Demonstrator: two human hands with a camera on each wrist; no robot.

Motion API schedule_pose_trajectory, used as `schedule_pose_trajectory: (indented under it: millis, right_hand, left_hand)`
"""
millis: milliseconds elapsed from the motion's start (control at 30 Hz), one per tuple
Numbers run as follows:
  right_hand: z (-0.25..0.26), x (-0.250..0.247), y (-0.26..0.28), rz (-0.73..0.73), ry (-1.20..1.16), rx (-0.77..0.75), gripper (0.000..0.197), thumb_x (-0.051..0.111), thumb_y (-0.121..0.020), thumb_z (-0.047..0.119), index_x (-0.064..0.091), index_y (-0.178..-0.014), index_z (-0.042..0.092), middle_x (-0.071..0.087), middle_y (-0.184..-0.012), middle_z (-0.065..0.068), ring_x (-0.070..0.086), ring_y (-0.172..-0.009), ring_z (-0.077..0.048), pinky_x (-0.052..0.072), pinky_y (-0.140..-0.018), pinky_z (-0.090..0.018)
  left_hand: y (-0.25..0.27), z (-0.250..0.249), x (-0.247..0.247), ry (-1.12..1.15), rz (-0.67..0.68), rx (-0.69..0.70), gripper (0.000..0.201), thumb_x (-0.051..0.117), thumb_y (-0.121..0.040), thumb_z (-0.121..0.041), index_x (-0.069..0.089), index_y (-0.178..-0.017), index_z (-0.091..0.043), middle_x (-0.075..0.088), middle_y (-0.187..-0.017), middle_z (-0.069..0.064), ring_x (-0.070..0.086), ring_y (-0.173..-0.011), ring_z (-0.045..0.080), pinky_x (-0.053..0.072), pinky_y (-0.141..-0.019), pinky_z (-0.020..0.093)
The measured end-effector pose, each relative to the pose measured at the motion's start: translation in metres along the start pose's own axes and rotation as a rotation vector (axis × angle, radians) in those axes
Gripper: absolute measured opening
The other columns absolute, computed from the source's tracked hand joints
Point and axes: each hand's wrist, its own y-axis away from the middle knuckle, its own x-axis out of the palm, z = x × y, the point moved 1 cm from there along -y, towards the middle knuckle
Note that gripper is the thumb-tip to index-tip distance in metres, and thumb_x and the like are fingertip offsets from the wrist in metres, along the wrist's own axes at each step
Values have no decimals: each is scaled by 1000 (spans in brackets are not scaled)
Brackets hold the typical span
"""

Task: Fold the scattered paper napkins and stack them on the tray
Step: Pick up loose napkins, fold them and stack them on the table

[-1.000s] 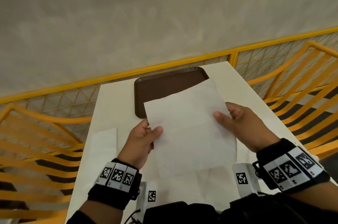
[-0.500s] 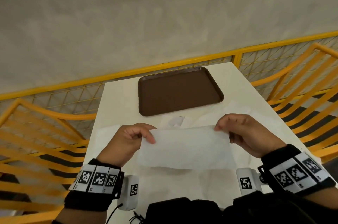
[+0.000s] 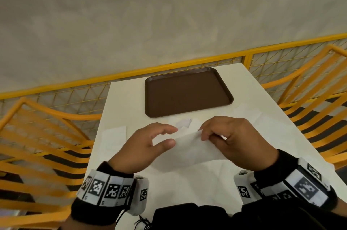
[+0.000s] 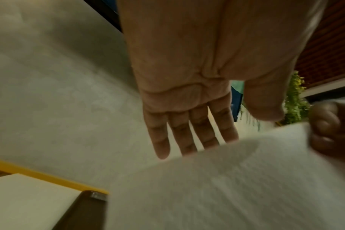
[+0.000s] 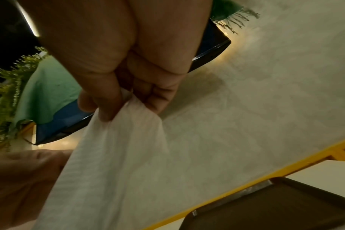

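White tabletop below a grey plaster wall, fenced by yellow railing. Right hand pinches one end of the half-folded napkin between thumb and curled fingers, the paper bunching at the pinch, apparently to anchor that end while the fold is worked. Left hand is slack: its fingers lie straight behind the napkin's free edge with the thumb in front, gripping nothing, seemingly about to take or crease that end. Napkin is held just above the table, near the body, so both hands meet it. Other unfolded napkins lie flat on the table to either side. Brown tray sits beyond the hands, bare, within reach for stacking; no napkin is on it yet.
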Motion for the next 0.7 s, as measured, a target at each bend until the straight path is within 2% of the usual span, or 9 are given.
schedule_pose_trajectory:
  millis: [100, 200, 267, 333, 433, 500, 567, 633, 700]
  right_hand:
    - [1, -1, -3, -10, -6, -17, 21, 60, -80, 2, 65, -83, 23, 68, -89, 11, 62, -85, -3, 48, -76, -13]
    - [1, -2, -3, -33, -14, -6, 17, 61, -83, 7, 67, -86, 22, 68, -90, 12, 62, -84, -1, 49, -75, -17]
    - [2, -3, -3, -52, -43, 38, 15, 64, -84, 15, 66, -95, 25, 64, -95, 22, 59, -86, 5, 47, -76, -12]
    - [1, -3, -1, -57, -70, 109, 32, 72, -82, 26, 58, -108, 38, 57, -103, 31, 57, -91, 7, 43, -79, -7]
    - [-6, -3, 5, -13, -64, 225, 47, 73, -80, 32, 45, -112, 53, 58, -108, 26, 59, -98, -1, 45, -82, -10]
    - [-12, 1, 9, 44, -20, 256, 45, 70, -80, 36, 45, -113, 53, 59, -104, 26, 59, -96, 0, 47, -81, -11]
    - [-20, -2, 22, 103, 7, 312, 42, 68, -81, 37, 46, -113, 52, 60, -100, 26, 61, -93, 0, 48, -79, -10]
    - [-27, 2, 30, 145, 8, 348, 40, 69, -82, 36, 47, -111, 53, 61, -97, 24, 62, -90, 0, 47, -79, -8]
    - [-32, 5, 37, 171, 10, 374, 38, 69, -83, 34, 50, -110, 52, 63, -94, 21, 63, -88, 0, 46, -79, -10]
  left_hand:
    - [-3, -4, 7, -3, -58, -8, 5, 70, -81, -32, 70, -86, -35, 68, -95, -17, 60, -94, 2, 39, -78, 5]
    - [-4, -6, 9, 85, -116, -12, 10, 76, -77, -22, 68, -71, -26, 69, -81, -6, 61, -77, 5, 42, -69, 8]
    - [-4, -6, 9, 116, -128, -16, 16, 78, -74, -20, 65, -65, -24, 67, -73, 1, 56, -65, 4, 41, -63, 10]
    - [-4, 4, 7, 146, -119, -60, 18, 79, -73, -23, 63, -65, -23, 62, -67, 1, 51, -60, 4, 42, -60, 15]
    - [-5, 40, -3, 249, -185, -193, 24, 77, -67, -38, 58, -72, -23, 59, -69, 2, 54, -65, 15, 44, -64, 28]
    - [-3, 79, -15, 287, -358, -359, 27, 76, -73, -29, 50, -76, -23, 61, -73, 9, 57, -69, 22, 43, -67, 33]
    - [0, 116, -19, 190, -500, -518, 26, 69, -82, -22, 43, -81, -20, 65, -79, 12, 59, -75, 29, 41, -68, 33]
    - [10, 149, -25, 55, -607, -620, 16, 63, -85, -16, 48, -87, -13, 66, -87, 16, 60, -83, 33, 38, -69, 32]
    - [19, 176, -29, -27, -615, -690, 10, 56, -88, -7, 58, -98, -8, 66, -100, 17, 58, -91, 33, 39, -76, 33]
